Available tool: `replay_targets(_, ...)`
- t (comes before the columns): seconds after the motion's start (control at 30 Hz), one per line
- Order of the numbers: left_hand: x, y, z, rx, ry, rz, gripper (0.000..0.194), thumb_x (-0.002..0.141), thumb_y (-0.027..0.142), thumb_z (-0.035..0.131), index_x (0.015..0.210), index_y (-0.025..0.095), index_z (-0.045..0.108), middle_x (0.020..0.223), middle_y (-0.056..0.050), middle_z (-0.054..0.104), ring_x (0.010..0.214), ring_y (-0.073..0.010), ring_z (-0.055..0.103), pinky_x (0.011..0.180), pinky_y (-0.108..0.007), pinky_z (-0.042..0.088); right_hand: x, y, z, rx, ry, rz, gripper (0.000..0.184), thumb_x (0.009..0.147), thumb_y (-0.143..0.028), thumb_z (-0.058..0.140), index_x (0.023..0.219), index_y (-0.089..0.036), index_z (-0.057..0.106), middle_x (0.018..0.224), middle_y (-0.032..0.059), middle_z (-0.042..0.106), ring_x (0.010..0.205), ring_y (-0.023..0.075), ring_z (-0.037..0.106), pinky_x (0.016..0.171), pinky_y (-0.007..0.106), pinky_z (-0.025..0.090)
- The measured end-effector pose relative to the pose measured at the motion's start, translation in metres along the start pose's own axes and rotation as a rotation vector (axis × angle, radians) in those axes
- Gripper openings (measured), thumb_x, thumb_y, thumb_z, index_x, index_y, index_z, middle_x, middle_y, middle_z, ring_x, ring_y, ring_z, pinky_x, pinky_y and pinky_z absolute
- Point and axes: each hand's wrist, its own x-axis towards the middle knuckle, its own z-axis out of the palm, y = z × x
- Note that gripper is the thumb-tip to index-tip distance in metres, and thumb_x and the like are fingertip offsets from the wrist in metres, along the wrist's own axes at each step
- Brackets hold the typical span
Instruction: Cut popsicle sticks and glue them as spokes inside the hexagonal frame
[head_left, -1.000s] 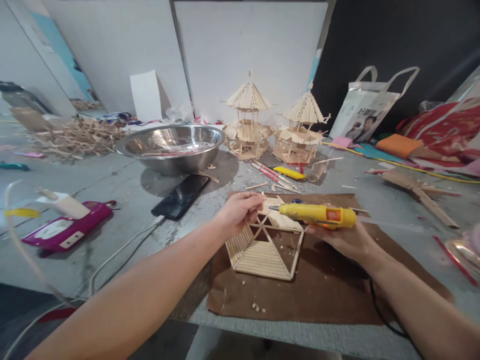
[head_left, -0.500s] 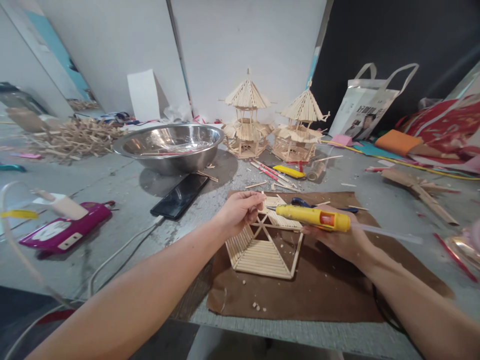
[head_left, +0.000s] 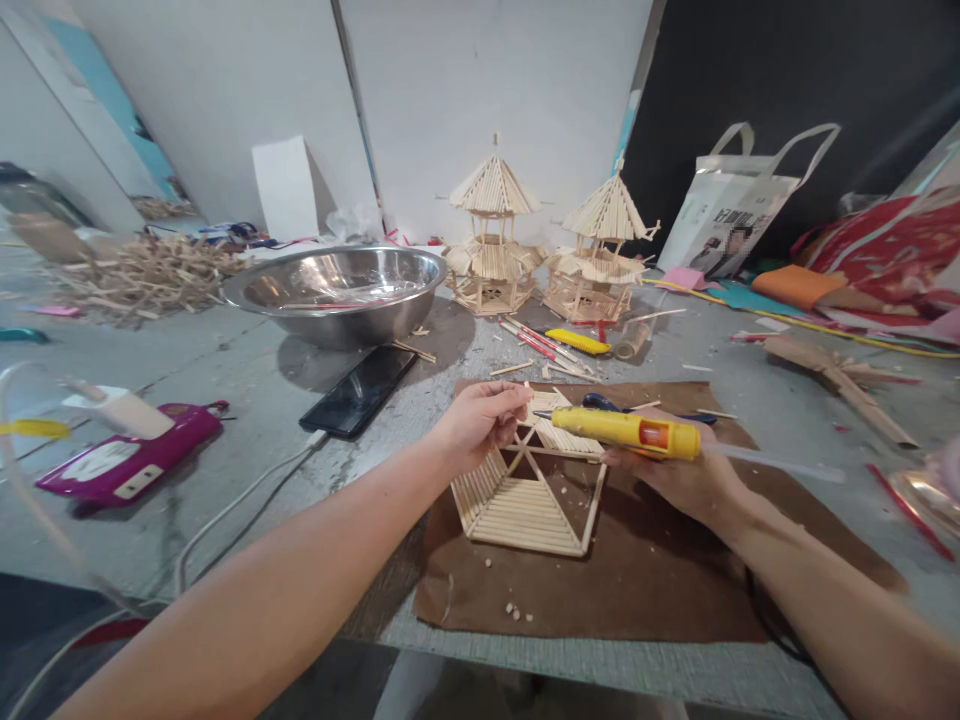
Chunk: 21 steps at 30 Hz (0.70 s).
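Observation:
My right hand (head_left: 679, 480) is wrapped round a yellow hot glue gun (head_left: 607, 430), a clear glue stick poking out of its back end. The nozzle points left, close to the fingers of my left hand (head_left: 484, 425). Those fingers are pinched on a small wooden stick (head_left: 527, 387), of which only the tip shows. Below both hands lies a roof-like frame of wooden sticks (head_left: 525, 515), some of its triangular panels filled with sticks and another bare. It rests on a brown mat (head_left: 660, 590). Dark blue-handled scissors (head_left: 600, 403) lie behind the glue gun, partly covered.
Two stick pagodas (head_left: 495, 240) stand at the back. A steel bowl (head_left: 337, 325), a phone (head_left: 360, 392) on a cable and a purple power strip (head_left: 135, 455) are to the left. A yellow cutter (head_left: 577, 342) lies beyond the mat; a paper bag (head_left: 720, 215) stands back right.

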Motion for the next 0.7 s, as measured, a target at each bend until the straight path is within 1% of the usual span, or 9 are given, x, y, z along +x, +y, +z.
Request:
replay_targets(0.17, 0.0000, -0.0005, -0.0003, -0.002, -0.011, 0.015, 0.021, 0.062, 0.029, 0.059, 0.059, 0.012, 0.048, 0.048, 0.005, 0.045, 0.033, 0.0001, 0.034, 0.032, -0.014, 0.018, 0.0001, -0.0002, 0.0004, -0.005, 0.011, -0.011, 0.021, 0.062, -0.038, 0.058, 0.066, -0.019, 0.050, 0.060, -0.0007, 0.052, 0.054, 0.0130, 0.048, 0.050, 0.024, 0.038)
replay_targets(0.33, 0.0003, -0.0011, -0.0008, 0.005, 0.001, 0.012, 0.020, 0.062, 0.029, 0.060, 0.060, 0.012, 0.049, 0.051, 0.004, 0.047, 0.034, 0.0002, 0.036, 0.032, -0.013, 0.020, 0.0000, 0.0003, 0.0013, 0.020, 0.022, -0.013, 0.021, 0.062, -0.038, 0.058, 0.067, -0.019, 0.050, 0.061, -0.0002, 0.053, 0.056, 0.0135, 0.049, 0.051, 0.025, 0.039)
replay_targets(0.53, -0.0002, 0.0001, 0.0003, 0.006, -0.009, 0.014, 0.019, 0.063, 0.028, 0.059, 0.059, 0.012, 0.049, 0.049, 0.005, 0.046, 0.033, 0.0001, 0.035, 0.032, -0.014, 0.019, 0.0004, -0.0021, 0.0006, 0.055, 0.030, -0.011, 0.022, 0.061, -0.039, 0.059, 0.067, -0.020, 0.050, 0.060, -0.0002, 0.054, 0.053, 0.0135, 0.049, 0.048, 0.025, 0.040)
replay_targets(0.7, -0.0006, 0.0012, 0.0001, 0.011, -0.005, 0.018, 0.018, 0.063, 0.027, 0.059, 0.059, 0.012, 0.048, 0.047, 0.006, 0.045, 0.034, 0.0000, 0.035, 0.032, -0.014, 0.019, 0.0010, 0.0008, 0.0003, 0.059, 0.037, -0.031, 0.021, 0.060, -0.039, 0.060, 0.065, -0.021, 0.051, 0.061, 0.0005, 0.055, 0.055, 0.0153, 0.052, 0.048, 0.027, 0.042)
